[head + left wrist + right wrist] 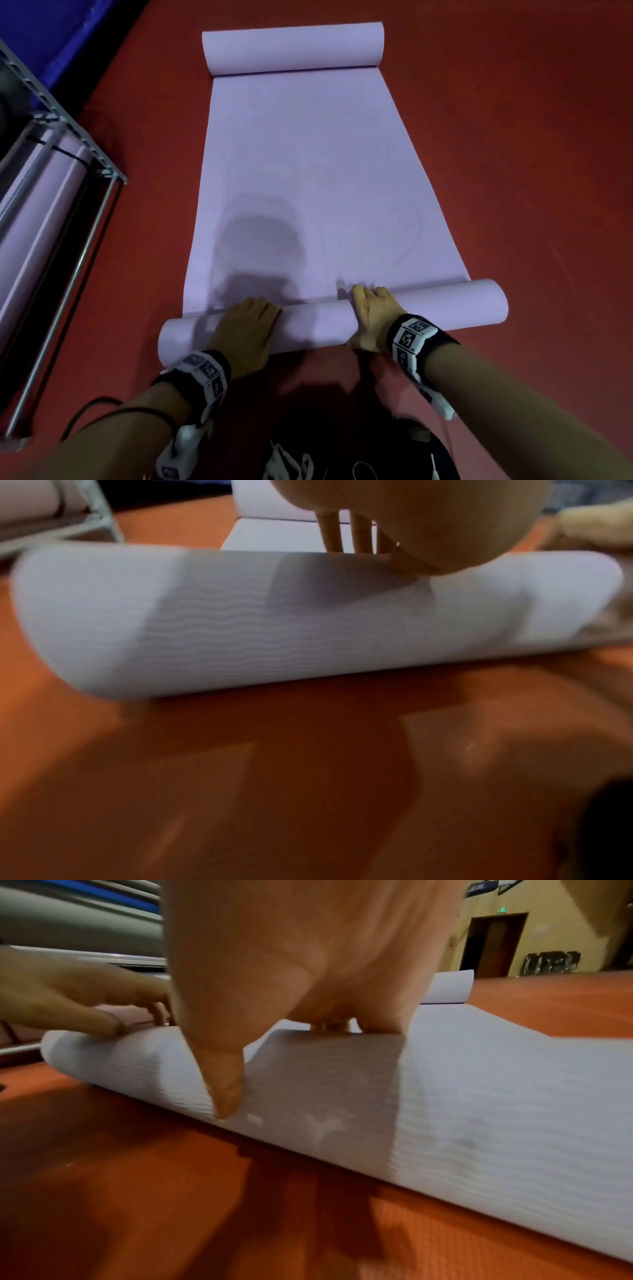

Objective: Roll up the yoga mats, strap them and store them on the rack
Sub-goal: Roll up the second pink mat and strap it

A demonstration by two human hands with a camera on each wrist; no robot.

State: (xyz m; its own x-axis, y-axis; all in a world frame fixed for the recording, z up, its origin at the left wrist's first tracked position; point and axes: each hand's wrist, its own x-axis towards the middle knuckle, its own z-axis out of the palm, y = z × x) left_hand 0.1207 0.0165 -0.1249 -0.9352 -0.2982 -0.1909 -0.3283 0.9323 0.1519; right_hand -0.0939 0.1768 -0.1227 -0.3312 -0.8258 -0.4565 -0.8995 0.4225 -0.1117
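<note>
A lilac yoga mat [325, 171] lies lengthwise on the red floor. Its near end is wound into a roll [315, 325] and its far end curls into a second roll [291, 48]. My left hand [246, 325] rests flat on top of the near roll, left of its middle, with the fingers straight. My right hand [371, 315] wraps the roll right of the middle. Its fingers go over the far side and its thumb [226, 1091] points down the near side. The wavy-textured roll [274, 631] fills the left wrist view under my left hand [411, 515].
A grey metal rack [68, 116] stands on the left and holds rolled lilac mats [41, 212] with a dark strap. Blue padding [51, 34] lies at the far left. A dark shoe with white laces [342, 455] is just behind my wrists. Red floor extends to the right.
</note>
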